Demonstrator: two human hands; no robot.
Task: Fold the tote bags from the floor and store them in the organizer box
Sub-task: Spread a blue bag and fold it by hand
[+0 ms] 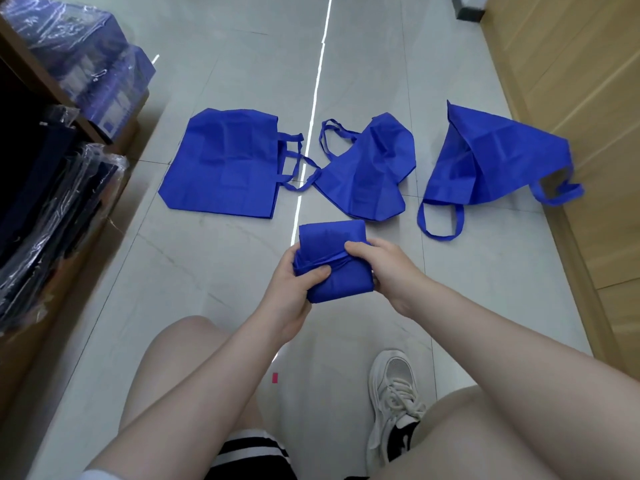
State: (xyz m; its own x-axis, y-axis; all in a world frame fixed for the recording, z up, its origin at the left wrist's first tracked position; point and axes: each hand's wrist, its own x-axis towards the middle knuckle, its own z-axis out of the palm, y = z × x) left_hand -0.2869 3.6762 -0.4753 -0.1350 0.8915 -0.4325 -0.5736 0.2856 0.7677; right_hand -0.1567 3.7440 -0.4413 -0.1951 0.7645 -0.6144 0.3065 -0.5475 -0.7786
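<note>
Looking past my hands, I see three blue tote bags on the tiled floor (207, 289): a flat bag (221, 164), a crumpled bag (370, 168) and a twisted bag (485, 161). Wrapped stock fills the shelf (52, 98) on the left. My left hand (294, 282) and right hand (384, 265) both curl their fingers round the folded tote bag (332, 244), a wrinkled bundle held above the floor.
</note>
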